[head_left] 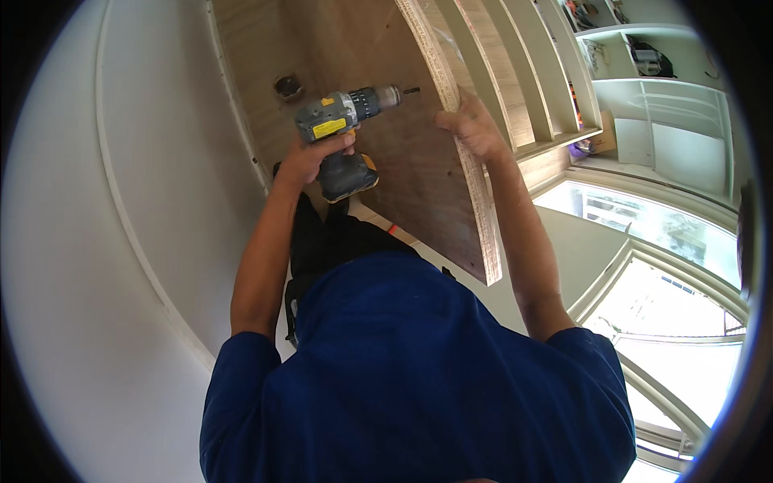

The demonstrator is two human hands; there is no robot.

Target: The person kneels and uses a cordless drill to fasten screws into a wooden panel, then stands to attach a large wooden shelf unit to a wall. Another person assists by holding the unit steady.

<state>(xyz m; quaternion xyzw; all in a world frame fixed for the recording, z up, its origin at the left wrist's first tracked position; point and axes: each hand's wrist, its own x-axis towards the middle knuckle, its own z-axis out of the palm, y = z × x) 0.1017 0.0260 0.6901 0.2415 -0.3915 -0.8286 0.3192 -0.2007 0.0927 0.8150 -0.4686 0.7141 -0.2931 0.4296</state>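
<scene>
My left hand point(310, 158) is wrapped round the grip of a cordless drill point(330, 117), grey and black with yellow labels. Its chuck points to the right, and a short dark bit point(411, 90) sticks out of it, apart from the wood. My right hand point(477, 129) grips the edge of a thick plywood board point(431, 189), thumb on the brown face, the other fingers mostly hidden behind it. The board stands tilted, its layered edge turned toward me.
A pale wall point(161, 161) runs along the left. Behind the board at right is a slatted wooden frame point(527, 72). Farther right stand white shelves point(668, 88) with tools and a bright window point(660, 298). A dark round hole or knot point(287, 87) shows beyond the drill.
</scene>
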